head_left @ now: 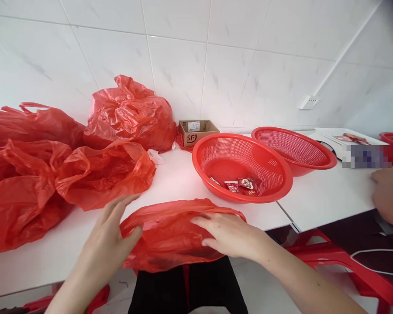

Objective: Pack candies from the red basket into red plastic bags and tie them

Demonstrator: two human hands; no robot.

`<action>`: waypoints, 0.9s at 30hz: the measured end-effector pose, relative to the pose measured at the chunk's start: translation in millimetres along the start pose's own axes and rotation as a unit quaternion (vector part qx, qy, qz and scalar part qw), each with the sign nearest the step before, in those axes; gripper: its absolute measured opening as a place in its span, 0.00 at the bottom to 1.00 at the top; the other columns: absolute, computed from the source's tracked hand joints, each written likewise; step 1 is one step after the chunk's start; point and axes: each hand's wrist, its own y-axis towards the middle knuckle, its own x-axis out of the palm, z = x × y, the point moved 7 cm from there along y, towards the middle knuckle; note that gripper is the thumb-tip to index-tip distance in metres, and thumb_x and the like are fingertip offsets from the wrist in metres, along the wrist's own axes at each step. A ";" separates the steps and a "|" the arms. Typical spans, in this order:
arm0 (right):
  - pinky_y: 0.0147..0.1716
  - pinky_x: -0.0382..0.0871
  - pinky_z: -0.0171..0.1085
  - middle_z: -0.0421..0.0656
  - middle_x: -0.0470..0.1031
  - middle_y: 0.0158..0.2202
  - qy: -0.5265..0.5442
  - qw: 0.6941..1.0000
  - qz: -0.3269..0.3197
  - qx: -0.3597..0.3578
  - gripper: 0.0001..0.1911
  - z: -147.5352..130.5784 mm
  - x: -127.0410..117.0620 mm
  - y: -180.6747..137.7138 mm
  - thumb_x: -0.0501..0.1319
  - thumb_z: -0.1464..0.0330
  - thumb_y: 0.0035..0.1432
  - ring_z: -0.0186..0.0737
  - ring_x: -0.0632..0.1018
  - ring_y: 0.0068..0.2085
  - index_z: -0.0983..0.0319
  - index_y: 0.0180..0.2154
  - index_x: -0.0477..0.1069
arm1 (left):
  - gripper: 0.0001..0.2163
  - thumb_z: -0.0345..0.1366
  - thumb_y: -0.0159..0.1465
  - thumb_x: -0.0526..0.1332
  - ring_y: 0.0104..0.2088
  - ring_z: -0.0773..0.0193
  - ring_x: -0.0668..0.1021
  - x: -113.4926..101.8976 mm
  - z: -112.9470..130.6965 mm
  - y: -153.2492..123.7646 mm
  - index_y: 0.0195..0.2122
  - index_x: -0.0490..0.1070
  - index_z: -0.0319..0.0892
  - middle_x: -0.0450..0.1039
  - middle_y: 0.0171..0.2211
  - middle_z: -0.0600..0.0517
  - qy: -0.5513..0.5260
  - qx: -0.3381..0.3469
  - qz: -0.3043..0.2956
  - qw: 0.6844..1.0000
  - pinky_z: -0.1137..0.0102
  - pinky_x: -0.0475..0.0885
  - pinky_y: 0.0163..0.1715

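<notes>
A red plastic bag [170, 235] with its mouth agape lies over the table's front edge, above my lap. At its left side is my left hand [109, 233], thumb and fingers spread, the thumb against the plastic. My right hand [224, 233] reaches into the bag's mouth from the right, fingers stretched out and apart, and nothing shows in it. Behind the bag stands a red perforated basket [212, 146] with a few small red-and-white packets [247, 183] at its bottom.
Several large red plastic bags [131, 115] fill the table's left side. A small cardboard box [196, 136] sits by the wall. A second red basket [294, 146] stands right of the first. Another person's hand [391, 196] rests at the far right, near a red stool [334, 257].
</notes>
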 end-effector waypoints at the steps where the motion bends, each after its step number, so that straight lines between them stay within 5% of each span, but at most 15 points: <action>1: 0.41 0.72 0.44 0.48 0.77 0.50 -0.001 1.000 0.016 -0.006 0.24 -7.0 -4.1 3.4 0.62 0.70 0.58 0.52 0.78 0.49 0.56 0.56 0.69 | 0.20 0.41 0.62 0.57 0.55 0.47 0.72 -8.4 13.3 -7.5 0.56 0.63 0.49 0.64 0.58 0.45 0.003 0.005 0.062 0.998 0.52 0.73 0.49; 3: 0.41 0.72 0.43 0.47 0.78 0.48 0.007 0.998 0.058 -0.031 0.20 -25.5 -13.3 7.6 0.59 0.70 0.61 0.49 0.79 0.48 0.57 0.55 0.70 | 0.12 0.42 0.63 0.59 0.57 0.45 0.69 -17.1 40.0 -24.6 0.47 0.67 0.48 0.64 0.56 0.44 0.004 0.039 0.162 0.986 0.46 0.67 0.55; 6: 0.41 0.71 0.37 0.43 0.80 0.44 0.093 0.985 0.113 -0.090 0.14 -52.0 -31.0 7.2 0.57 0.70 0.65 0.40 0.80 0.43 0.57 0.51 0.73 | 0.07 0.38 0.62 0.60 0.60 0.39 0.65 5.5 60.2 -38.5 0.41 0.71 0.47 0.59 0.59 0.41 0.052 0.104 0.140 0.983 0.38 0.62 0.56; 9: 0.38 0.71 0.30 0.39 0.80 0.41 0.203 0.957 0.177 -0.105 0.12 -47.1 -63.5 9.5 0.54 0.65 0.67 0.31 0.79 0.38 0.58 0.47 0.73 | 0.08 0.38 0.62 0.60 0.64 0.26 0.57 30.1 35.8 -41.1 0.42 0.73 0.47 0.52 0.65 0.39 0.132 0.071 0.114 0.982 0.27 0.57 0.51; 12: 0.40 0.71 0.34 0.43 0.79 0.42 0.140 0.961 0.239 -0.004 0.12 0.6 -99.0 25.7 0.55 0.66 0.66 0.35 0.78 0.40 0.59 0.48 0.72 | 0.11 0.36 0.61 0.58 0.62 0.24 0.59 40.4 0.8 -43.9 0.46 0.72 0.50 0.51 0.67 0.41 0.146 0.048 0.109 0.982 0.27 0.62 0.48; 15: 0.38 0.71 0.40 0.47 0.78 0.44 0.020 0.984 0.113 0.139 0.15 60.3 -100.2 51.2 0.57 0.66 0.62 0.42 0.79 0.39 0.57 0.50 0.72 | 0.19 0.31 0.59 0.57 0.59 0.25 0.64 41.6 -20.0 -50.4 0.51 0.68 0.53 0.46 0.69 0.45 0.116 0.047 0.111 0.986 0.32 0.69 0.46; 18: 0.29 0.69 0.42 0.48 0.79 0.32 0.001 0.979 0.019 0.205 0.15 95.5 -85.7 59.8 0.54 0.61 0.64 0.42 0.77 0.26 0.58 0.45 0.76 | 0.25 0.28 0.57 0.57 0.61 0.26 0.63 37.5 -24.6 -57.5 0.54 0.63 0.59 0.41 0.71 0.51 0.076 0.040 0.130 0.988 0.33 0.69 0.47; 22: 0.24 0.66 0.42 0.45 0.74 0.22 -0.012 0.972 0.027 0.233 0.19 107.1 -74.4 54.0 0.51 0.55 0.64 0.40 0.72 0.19 0.59 0.38 0.76 | 0.24 0.28 0.61 0.53 0.62 0.36 0.65 34.3 -22.0 -60.2 0.57 0.58 0.55 0.49 0.68 0.45 0.060 0.022 0.094 0.994 0.41 0.71 0.51; 27: 0.26 0.62 0.37 0.41 0.74 0.25 0.006 0.985 0.064 0.162 0.04 106.6 -88.5 62.4 0.62 0.73 0.52 0.36 0.72 0.23 0.59 0.28 0.71 | 0.19 0.34 0.65 0.50 0.53 0.47 0.77 26.0 -26.8 -51.7 0.58 0.60 0.48 0.66 0.60 0.42 0.118 0.013 0.026 0.993 0.59 0.79 0.43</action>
